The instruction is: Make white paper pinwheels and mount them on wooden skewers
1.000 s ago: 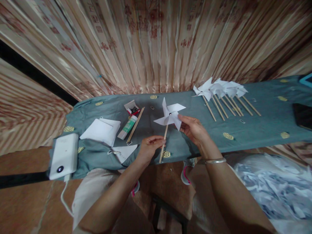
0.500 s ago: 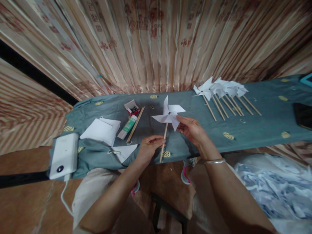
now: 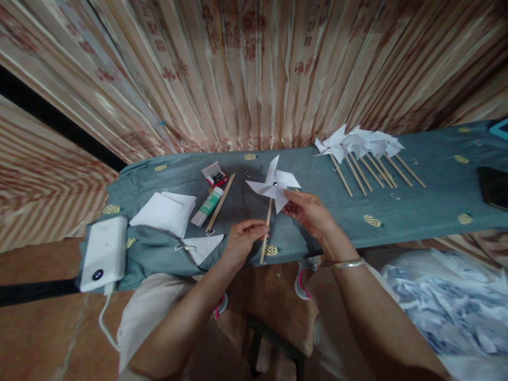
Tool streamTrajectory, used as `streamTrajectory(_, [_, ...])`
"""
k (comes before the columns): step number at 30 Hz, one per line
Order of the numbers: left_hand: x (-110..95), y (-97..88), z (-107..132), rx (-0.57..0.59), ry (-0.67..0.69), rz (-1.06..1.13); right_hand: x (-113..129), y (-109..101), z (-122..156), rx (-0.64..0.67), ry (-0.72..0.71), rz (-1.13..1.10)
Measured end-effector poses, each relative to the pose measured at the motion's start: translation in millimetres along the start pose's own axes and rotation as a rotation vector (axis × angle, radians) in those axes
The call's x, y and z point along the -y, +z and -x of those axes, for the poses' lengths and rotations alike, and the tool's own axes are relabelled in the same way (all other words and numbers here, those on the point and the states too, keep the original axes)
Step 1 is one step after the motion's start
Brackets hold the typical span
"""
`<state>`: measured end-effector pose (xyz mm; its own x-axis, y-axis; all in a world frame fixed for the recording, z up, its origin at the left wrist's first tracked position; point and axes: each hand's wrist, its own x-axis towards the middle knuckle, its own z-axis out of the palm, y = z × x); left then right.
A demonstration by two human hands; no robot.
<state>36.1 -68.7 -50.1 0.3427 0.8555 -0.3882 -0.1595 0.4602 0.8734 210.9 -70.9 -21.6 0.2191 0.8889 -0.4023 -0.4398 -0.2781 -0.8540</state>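
Note:
A white paper pinwheel [image 3: 273, 180] on a wooden stick is held over the middle of the table, a silver pin at its hub. My left hand [image 3: 245, 238] pinches the stick [image 3: 266, 233] below the blades. With fingers closed at the lower right blade, my right hand [image 3: 309, 211] grips the paper; some of its fingertips are hidden behind the blade. Left of the hands lie loose sticks [image 3: 220, 203], a glue stick [image 3: 207, 206] and a small open box of pins [image 3: 215, 174]. A white paper triangle [image 3: 204, 248] lies near the front edge.
Several finished pinwheels [image 3: 361, 145] lie in a row at the back right. White paper squares [image 3: 162, 211] and a white power bank [image 3: 103, 254] with a cable are on the left. A dark phone [image 3: 494, 188] lies far right. A curtain [image 3: 254, 79] hangs behind the green-clothed table [image 3: 329, 227].
The pinwheel's blades have turned slightly, and my right hand has shifted a little to the left with the blade. My left hand stays on the stick.

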Motion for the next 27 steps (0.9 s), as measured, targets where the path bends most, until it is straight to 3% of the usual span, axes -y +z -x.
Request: streamTrajectory(27, [0.3,0.1,-0.2,-0.013,-0.004,0.01,-8.4,8.9,0.8,0.015,-0.027,0.039])
